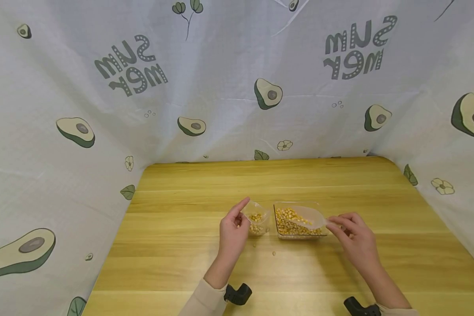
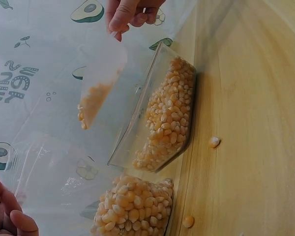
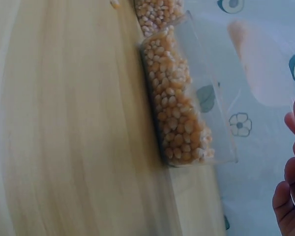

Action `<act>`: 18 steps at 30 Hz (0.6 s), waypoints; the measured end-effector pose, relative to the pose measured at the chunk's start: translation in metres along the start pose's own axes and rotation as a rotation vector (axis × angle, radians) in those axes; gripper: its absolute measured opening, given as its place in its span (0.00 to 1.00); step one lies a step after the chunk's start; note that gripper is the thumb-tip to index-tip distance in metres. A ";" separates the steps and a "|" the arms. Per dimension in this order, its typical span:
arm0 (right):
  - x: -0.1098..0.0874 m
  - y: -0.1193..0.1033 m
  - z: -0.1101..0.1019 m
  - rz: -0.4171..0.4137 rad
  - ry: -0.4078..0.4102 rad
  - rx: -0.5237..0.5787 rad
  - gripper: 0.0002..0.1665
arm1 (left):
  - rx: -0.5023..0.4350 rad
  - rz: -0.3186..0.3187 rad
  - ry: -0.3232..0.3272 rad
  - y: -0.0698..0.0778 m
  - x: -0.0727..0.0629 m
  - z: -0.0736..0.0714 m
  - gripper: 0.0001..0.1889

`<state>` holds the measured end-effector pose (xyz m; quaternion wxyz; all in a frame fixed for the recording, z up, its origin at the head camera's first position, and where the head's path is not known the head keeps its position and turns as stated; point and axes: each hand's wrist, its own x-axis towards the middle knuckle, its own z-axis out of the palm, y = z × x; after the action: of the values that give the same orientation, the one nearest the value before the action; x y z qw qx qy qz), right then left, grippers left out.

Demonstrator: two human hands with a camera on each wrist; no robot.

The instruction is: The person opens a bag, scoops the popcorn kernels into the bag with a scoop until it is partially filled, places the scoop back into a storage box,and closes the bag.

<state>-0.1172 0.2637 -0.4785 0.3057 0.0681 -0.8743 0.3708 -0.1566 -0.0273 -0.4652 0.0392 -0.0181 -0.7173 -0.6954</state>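
My right hand [image 1: 356, 240] pinches the handle of a translucent white scoop [image 1: 310, 215] above a clear rectangular container [image 1: 277, 219]. In the left wrist view, the scoop [image 2: 99, 66] tilts downward with corn kernels gathered at its lip. Corn kernels [image 2: 169, 108] fill much of the container, heaped to one side. Left of it stands a clear plastic bag [image 1: 263, 210] with corn kernels [image 2: 132, 204] in its bottom. My left hand [image 1: 234, 230] holds the bag's upper edge between thumb and fingers, its index finger pointing outward.
A few loose kernels [image 1: 274, 253] lie on the wooden table [image 1: 174, 245] in front of the bag and container. A white cloth [image 1: 229, 66] printed with avocados hangs behind the table and along both sides.
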 end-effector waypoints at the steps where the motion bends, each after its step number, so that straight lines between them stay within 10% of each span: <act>1: 0.001 -0.001 0.000 -0.002 0.000 0.005 0.12 | 0.000 -0.004 0.002 0.000 0.000 0.000 0.29; 18: 0.017 -0.023 -0.002 -0.092 -0.011 0.085 0.15 | -0.007 -0.001 -0.009 0.000 0.000 0.001 0.27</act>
<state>-0.1221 0.2508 -0.4533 0.3142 0.1231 -0.8555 0.3927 -0.1570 -0.0267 -0.4651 0.0358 -0.0209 -0.7152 -0.6977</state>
